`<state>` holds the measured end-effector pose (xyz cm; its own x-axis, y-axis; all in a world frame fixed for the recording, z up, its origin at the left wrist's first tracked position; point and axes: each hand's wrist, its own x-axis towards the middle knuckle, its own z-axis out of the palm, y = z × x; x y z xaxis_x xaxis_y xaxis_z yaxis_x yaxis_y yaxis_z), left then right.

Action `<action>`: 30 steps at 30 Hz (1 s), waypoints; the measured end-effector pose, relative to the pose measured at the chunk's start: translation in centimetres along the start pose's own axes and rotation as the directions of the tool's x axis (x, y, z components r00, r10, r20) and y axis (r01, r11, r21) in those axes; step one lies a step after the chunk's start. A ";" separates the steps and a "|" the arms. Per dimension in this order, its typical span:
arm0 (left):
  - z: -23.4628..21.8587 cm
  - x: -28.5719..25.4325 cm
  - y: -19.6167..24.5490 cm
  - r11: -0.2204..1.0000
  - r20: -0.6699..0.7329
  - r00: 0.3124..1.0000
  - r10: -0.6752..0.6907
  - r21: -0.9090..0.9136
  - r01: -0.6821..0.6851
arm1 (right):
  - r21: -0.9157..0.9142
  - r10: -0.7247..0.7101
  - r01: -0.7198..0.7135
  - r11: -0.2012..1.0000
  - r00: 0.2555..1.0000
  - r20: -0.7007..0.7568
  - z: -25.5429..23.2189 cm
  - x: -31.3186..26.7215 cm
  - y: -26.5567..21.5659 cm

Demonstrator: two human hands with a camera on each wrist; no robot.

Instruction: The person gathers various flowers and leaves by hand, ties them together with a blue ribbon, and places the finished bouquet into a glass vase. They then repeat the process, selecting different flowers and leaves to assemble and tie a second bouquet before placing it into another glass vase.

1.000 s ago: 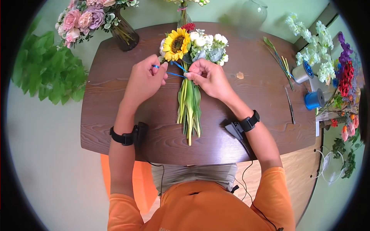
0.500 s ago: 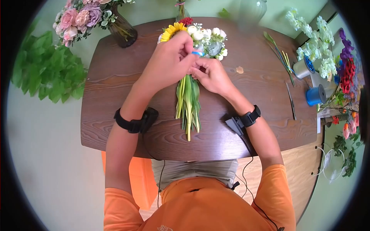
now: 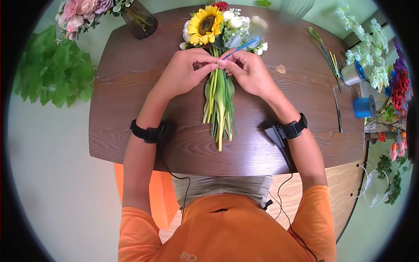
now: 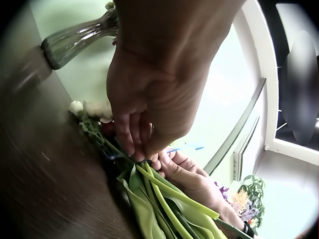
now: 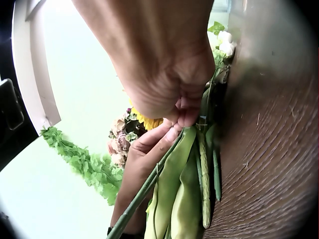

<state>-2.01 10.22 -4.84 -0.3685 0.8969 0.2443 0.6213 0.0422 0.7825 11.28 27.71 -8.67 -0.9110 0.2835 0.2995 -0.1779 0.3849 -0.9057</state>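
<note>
A bouquet lies on the dark wooden table with its stems [image 3: 221, 102] toward the person. At its head are a sunflower [image 3: 206, 26], white blooms [image 3: 235, 21] and a small red flower. From the left, my left hand [image 3: 185, 70] pinches with thumb and fingertips at the binding point below the flowers. Opposite it, my right hand [image 3: 253, 73] pinches the blue ribbon [image 3: 247, 44] there, and the two hands' fingertips meet over the stems. One ribbon end sticks up to the right, past the right hand's fingers. The fingers hide the ribbon's crossing.
A glass vase [image 3: 139, 19] of pink and purple flowers stands at the back left. Along the right lie cut stems [image 3: 324, 52], with a white spool [image 3: 352, 73] and a blue ribbon spool [image 3: 364, 107]. White blossoms [image 3: 371, 56] rise behind the spools.
My left hand drew ribbon out leftward, crossed over the stems toward the right hand, then came back to their left side. A ribbon end now points up to the right.
</note>
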 end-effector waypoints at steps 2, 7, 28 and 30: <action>0.0 0.3 -0.8 0.996 0.028 0.999 -0.032 -0.088 0.034 | 0.010 0.006 -0.006 1.000 1.000 -0.003 0.0 0.1 -0.1; 0.5 0.5 -2.0 0.939 0.035 0.999 -0.025 -0.341 0.036 | -0.002 -0.008 0.008 1.000 0.999 -0.031 0.1 0.0 -0.3; 0.9 0.3 -1.9 0.988 -0.015 0.993 0.117 -0.105 -0.118 | -0.122 -0.010 0.000 0.993 0.996 -0.084 0.2 -0.5 -2.1; 1.1 0.3 -2.1 0.985 -0.026 0.993 0.118 -0.125 -0.120 | -0.121 -0.030 0.019 0.992 0.996 -0.087 0.1 -0.4 -1.9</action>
<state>-2.68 10.88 -6.99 -0.3106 0.8840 0.3493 0.5699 -0.1209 0.8128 11.98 26.75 -7.08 -0.8694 0.3471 0.3517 -0.1491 0.4942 -0.8565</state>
